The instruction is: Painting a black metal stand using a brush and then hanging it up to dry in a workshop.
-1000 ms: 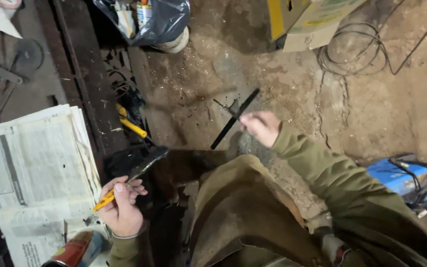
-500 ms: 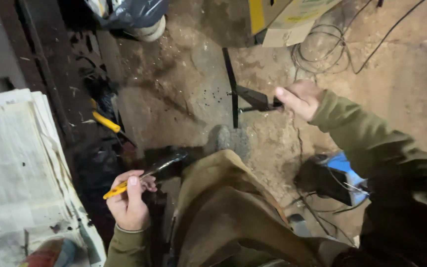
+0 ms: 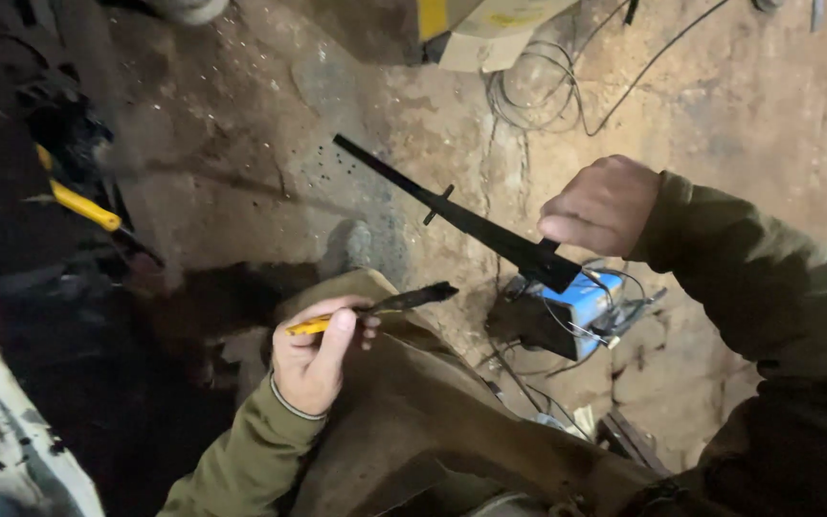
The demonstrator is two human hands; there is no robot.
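Over a stained concrete floor (image 3: 241, 144), the right hand (image 3: 600, 206) grips a black metal bar (image 3: 461, 222) slanting up-left, the left hand (image 3: 313, 359) clenching a yellow-handled brush (image 3: 375, 306) just below.

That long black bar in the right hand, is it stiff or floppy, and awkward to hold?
The black bar probably is stiff: it runs straight out from the right hand, gripped at one end only, without sagging. It looks like painted metal, so likely front-heavy. A small cross tab near midlength might snag.

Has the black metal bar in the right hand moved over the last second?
Yes. The black metal bar, gripped by the right hand, has swung away from the knee toward the blue device on the floor; its wide end now overlaps it.
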